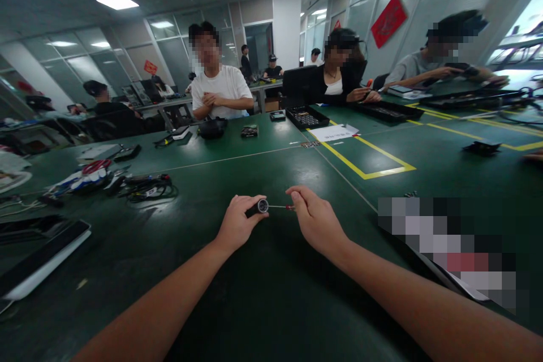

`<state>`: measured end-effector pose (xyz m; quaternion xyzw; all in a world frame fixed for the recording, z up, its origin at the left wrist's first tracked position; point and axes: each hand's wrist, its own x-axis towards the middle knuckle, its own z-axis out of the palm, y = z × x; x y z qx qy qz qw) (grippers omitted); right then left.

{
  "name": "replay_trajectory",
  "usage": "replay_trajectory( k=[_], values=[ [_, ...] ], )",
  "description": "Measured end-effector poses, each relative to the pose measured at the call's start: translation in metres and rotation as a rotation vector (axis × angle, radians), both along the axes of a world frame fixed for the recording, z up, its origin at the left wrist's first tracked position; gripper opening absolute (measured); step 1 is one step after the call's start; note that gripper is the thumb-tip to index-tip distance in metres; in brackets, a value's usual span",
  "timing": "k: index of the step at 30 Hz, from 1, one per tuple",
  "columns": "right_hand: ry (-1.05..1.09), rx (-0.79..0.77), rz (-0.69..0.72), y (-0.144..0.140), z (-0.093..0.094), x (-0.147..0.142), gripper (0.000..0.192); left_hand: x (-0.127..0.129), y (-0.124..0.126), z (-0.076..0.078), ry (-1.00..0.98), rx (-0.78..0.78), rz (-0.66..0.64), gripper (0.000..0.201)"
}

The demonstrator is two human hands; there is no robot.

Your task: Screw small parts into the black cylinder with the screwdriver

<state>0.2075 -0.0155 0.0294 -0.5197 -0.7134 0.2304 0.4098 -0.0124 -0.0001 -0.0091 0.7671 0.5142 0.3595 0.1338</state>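
Note:
My left hand (pixel 237 223) is closed around a small black flashlight (pixel 262 205), its round silver-rimmed end facing me. The fingers lie over its top and the thumb supports it from below. To the right, my right hand (pixel 316 216) is closed on a thin screwdriver (pixel 280 206). Its metal shaft points left and its tip meets the side of the flashlight's rim; whether it sits in a slot I cannot tell. A bit of red shows where the shaft enters my fingers, and the rest of the handle is hidden. Both hands are just above the green table (pixel 271 305).
Left on the table lie coiled black cables (pixel 150 188) and a black-and-white case (pixel 46 260). A blurred flat item (pixel 445 249) lies right. Yellow tape (pixel 390 172), a paper sheet (pixel 333 133) and a black parts tray (pixel 306 117) are farther off. Several people sit around.

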Motion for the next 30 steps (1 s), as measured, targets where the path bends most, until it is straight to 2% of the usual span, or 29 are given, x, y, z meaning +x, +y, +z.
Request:
replay_trajectory(
  k=[13, 20, 23, 30],
  values=[
    [0.041, 0.057, 0.051, -0.0005, -0.0033, -0.001, 0.019, 0.0025, -0.0025, 0.0064, 0.01, -0.034, -0.006, 0.033],
    [0.042, -0.012, 0.039, -0.0006, 0.0006, 0.0018, 0.029, 0.0011, -0.0019, 0.0035, 0.02, -0.012, -0.005, 0.034],
    [0.019, -0.014, 0.041, -0.0012, 0.0001, 0.0007, 0.026, 0.001, -0.001, 0.0027, 0.018, -0.001, -0.004, 0.034],
    [0.061, 0.074, 0.075, -0.0024, -0.0043, -0.0031, 0.016, 0.0021, -0.0009, 0.004, 0.007, -0.007, 0.027, 0.034]
  ],
)
